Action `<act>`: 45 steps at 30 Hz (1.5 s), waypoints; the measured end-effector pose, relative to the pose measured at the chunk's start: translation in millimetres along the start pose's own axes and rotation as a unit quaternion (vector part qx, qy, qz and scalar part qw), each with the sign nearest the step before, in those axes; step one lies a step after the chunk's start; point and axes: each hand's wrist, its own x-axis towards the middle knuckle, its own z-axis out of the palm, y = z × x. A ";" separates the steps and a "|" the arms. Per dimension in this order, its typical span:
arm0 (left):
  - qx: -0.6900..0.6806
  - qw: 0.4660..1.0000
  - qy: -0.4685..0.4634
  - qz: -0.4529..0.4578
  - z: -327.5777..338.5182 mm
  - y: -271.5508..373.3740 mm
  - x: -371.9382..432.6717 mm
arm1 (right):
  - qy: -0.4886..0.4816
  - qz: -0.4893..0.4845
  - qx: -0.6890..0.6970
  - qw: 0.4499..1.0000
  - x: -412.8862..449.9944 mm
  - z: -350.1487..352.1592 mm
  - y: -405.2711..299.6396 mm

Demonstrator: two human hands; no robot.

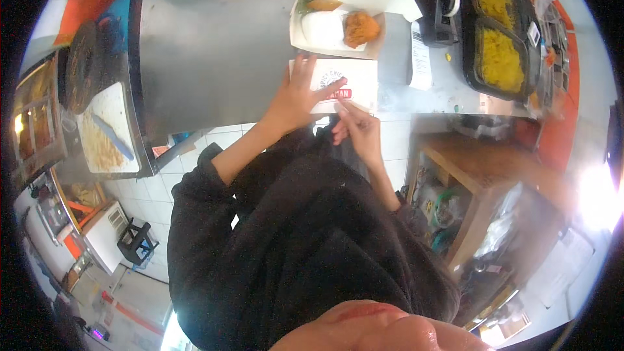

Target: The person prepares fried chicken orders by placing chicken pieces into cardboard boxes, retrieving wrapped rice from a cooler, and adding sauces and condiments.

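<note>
A shut white cardboard food box (363,75) with printed writing lies at the front edge of the steel counter. My left hand (295,100) rests on its left side, fingers spread over the lid and thumb across the print. Against the front edge of the box are the fingertips of my right hand (360,129), its other fingers curled below; whether they pinch the card is unclear. Just behind stands an open food box (335,50) holding white rice (321,28), a piece of fried chicken (361,29) and something green (305,2) in the far left corner.
A black tape dispenser (431,14) and a printed paper slip (420,56) lie right of the boxes on the steel counter (209,58). Beyond are black trays (470,66) of yellow food (502,61). At left, a blue-handled knife (113,137) lies on a white cutting board (109,107).
</note>
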 end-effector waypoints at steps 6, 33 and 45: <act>-0.009 1.000 -0.001 -0.006 2.3 1.0 -5.3 | 0.056 -0.033 0.004 0.998 -3.1 11.7 19.9; -0.038 0.998 0.052 -0.003 8.3 -2.0 -6.9 | 0.150 -0.065 -0.111 0.980 -16.1 17.1 48.7; -0.010 0.999 0.050 0.000 11.8 -1.2 -7.7 | 0.124 -0.111 -0.024 0.986 -4.5 28.7 30.1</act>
